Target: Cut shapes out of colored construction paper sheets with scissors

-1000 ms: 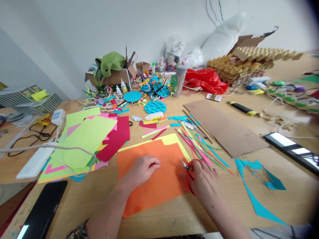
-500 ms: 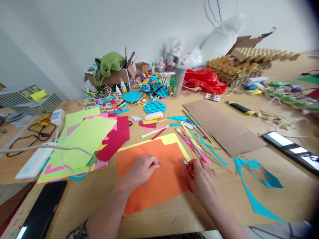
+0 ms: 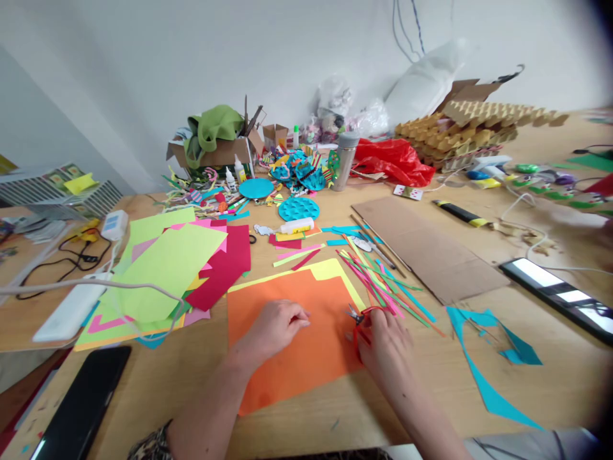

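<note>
A sheet of orange paper (image 3: pixel 282 377) lies on the table in front of me, with yellow paper (image 3: pixel 330 269) showing from under its far and right edges. My left hand (image 3: pixel 275 329) is over the middle of the orange sheet, its fingers curled and pinched together; whether anything small is between them is hidden. At the sheet's right edge my right hand (image 3: pixel 389 338) is closed on the red handles of a pair of scissors (image 3: pixel 358 326). The blades point up and left over the paper, slightly apart. Thin coloured paper strips (image 3: pixel 383 281) lie beyond the right hand.
Coloured sheets (image 3: pixel 167 268) are piled left, near a phone (image 3: pixel 83 402). Cardboard (image 3: pixel 421 246) and blue offcuts (image 3: pixel 474 364) lie right, by another phone (image 3: pixel 558 297). A glue bottle (image 3: pixel 297 225), blue discs (image 3: pixel 299 209), a steel flask (image 3: pixel 343 163) and egg trays (image 3: pixel 454 137) stand farther back.
The view has shifted slightly. Both hands keep nearly the same places, with the scissors still in the right hand. At the far right edge a blurred shape has come into view.
</note>
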Action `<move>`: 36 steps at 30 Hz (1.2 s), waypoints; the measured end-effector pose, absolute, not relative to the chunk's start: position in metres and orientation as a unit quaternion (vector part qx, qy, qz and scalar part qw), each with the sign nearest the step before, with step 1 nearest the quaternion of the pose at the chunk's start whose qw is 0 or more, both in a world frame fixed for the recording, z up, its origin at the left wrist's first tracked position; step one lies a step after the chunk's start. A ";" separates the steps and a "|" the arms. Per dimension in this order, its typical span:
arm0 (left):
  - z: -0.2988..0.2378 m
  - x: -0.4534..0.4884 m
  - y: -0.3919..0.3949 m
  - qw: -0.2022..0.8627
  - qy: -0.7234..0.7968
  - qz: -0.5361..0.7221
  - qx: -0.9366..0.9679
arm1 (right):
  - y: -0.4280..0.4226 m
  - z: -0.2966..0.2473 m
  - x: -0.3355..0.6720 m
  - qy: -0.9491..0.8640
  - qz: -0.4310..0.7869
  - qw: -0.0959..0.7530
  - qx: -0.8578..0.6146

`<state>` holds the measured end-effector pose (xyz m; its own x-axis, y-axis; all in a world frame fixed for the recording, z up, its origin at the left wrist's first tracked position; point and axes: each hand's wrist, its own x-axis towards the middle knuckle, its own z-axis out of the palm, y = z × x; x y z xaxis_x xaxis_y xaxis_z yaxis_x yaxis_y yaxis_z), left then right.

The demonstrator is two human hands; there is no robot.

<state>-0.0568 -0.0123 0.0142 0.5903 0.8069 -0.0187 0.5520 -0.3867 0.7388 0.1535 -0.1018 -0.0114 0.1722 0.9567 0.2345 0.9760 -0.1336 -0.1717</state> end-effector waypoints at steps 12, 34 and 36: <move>0.018 -0.057 -0.014 0.352 0.408 0.172 0.825 | -0.102 -0.015 0.151 -0.647 -0.012 0.158 -0.746; 0.018 -0.056 -0.015 0.327 0.407 0.154 0.839 | -0.084 -0.004 0.139 -0.619 0.003 0.207 -0.757; 0.019 -0.057 -0.015 0.328 0.408 0.152 0.839 | -0.079 0.000 0.144 -0.579 0.079 0.256 -0.770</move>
